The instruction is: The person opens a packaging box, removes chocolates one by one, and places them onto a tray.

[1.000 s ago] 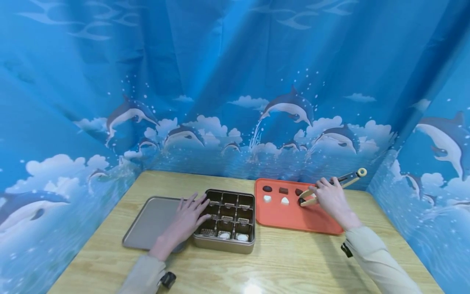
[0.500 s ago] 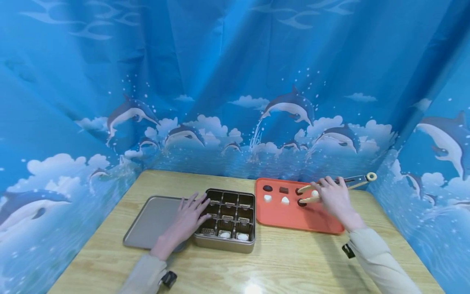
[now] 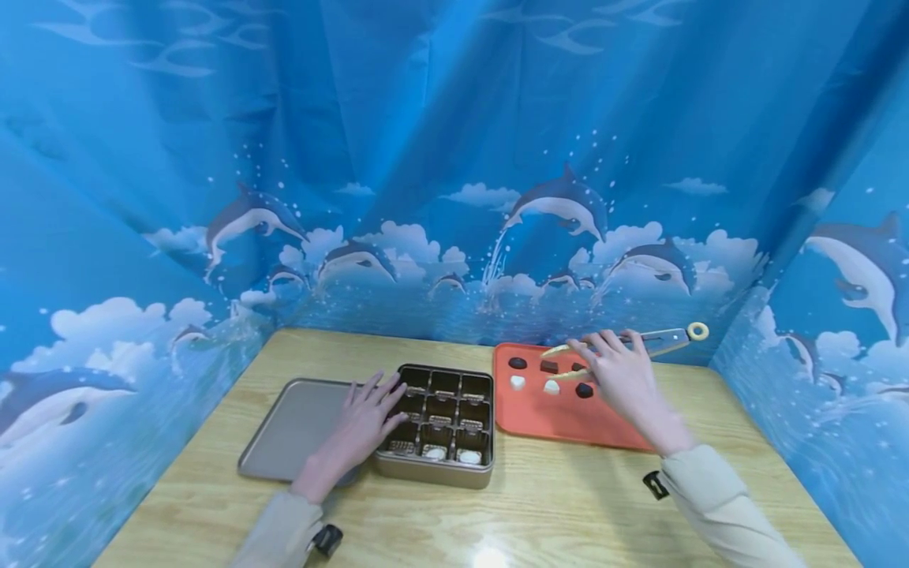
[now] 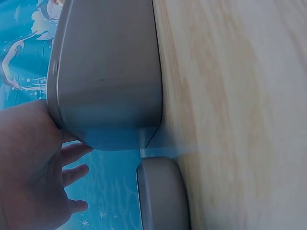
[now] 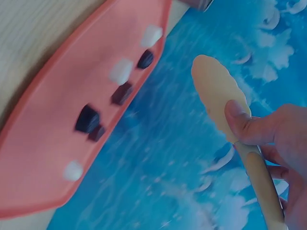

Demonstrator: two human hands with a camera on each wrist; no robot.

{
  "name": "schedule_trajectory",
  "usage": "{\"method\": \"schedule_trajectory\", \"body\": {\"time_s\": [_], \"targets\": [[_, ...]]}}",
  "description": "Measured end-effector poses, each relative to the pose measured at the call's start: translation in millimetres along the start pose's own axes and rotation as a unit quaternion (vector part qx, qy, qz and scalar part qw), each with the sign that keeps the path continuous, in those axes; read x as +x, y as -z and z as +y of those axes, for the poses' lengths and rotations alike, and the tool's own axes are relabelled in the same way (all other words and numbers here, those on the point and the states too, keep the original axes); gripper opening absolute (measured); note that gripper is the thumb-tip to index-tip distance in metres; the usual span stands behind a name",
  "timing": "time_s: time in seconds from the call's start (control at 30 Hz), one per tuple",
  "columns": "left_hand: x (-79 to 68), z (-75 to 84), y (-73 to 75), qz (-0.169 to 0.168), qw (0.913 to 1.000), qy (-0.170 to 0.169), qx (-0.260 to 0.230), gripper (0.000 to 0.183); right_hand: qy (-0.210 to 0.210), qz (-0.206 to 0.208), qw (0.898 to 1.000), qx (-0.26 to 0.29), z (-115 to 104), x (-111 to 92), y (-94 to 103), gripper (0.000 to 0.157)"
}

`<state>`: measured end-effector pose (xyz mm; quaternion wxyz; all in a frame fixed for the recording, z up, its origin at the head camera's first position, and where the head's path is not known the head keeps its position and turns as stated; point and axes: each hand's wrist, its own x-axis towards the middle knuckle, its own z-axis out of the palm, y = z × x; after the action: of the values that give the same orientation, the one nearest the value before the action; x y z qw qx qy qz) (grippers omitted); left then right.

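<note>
My right hand [image 3: 621, 375] grips a pair of cream-tipped tongs [image 3: 669, 339] over the red tray [image 3: 547, 418]. The tong tips are apart, and I see nothing between them. Dark and white chocolates stand in two rows on the tray, among them a brown block [image 3: 549, 367], a white piece [image 3: 518, 383] and a dark piece [image 3: 585, 390]. At the left, my left hand [image 3: 364, 418] rests on the edge of a brown divided box [image 3: 435, 473], fingers spread. White pieces [image 3: 469, 457] lie in two front compartments. In the right wrist view, my thumb presses the tongs' cream head [image 5: 218, 91].
A flat grey-brown lid [image 3: 291, 426] lies left of the box, partly under my left forearm. Wooden table [image 3: 547, 505] extends in front of box and tray. A blue dolphin-print curtain [image 3: 440, 197] rises behind and at both sides.
The tong tips have spread apart and left the dark chocolate at the tray's right. My right hand has carried the tongs up and left. The left hand stays put on the box.
</note>
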<state>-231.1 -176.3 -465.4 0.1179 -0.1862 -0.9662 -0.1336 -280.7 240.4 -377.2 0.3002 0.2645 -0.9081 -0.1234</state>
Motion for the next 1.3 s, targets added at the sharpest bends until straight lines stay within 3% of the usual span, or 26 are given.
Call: {"method": "schedule_trajectory", "body": {"time_s": [0.4, 0.77, 1.1, 1.3], "targets": [[0.2, 0.6, 0.7, 0.007, 0.9999, -0.006, -0.006, 0.056, 0.074, 0.033, 0.996, 0.024, -59, 35, 26.3, 0.060], [0.0, 1.7, 0.0, 0.004, 1.0000, -0.004, -0.005, 0.056, 0.163, 0.071, 0.983, 0.044, -110, 54, 40.1, 0.066], [-0.3, 1.4, 0.4, 0.007, 1.0000, -0.003, -0.004, 0.056, 0.239, 0.027, 0.971, 0.014, -143, 58, 45.8, 0.059], [-0.6, 0.5, -0.7, 0.006, 1.0000, -0.001, -0.001, 0.055, 0.270, 0.000, 0.962, -0.033, -160, 62, 48.5, 0.043]]}}
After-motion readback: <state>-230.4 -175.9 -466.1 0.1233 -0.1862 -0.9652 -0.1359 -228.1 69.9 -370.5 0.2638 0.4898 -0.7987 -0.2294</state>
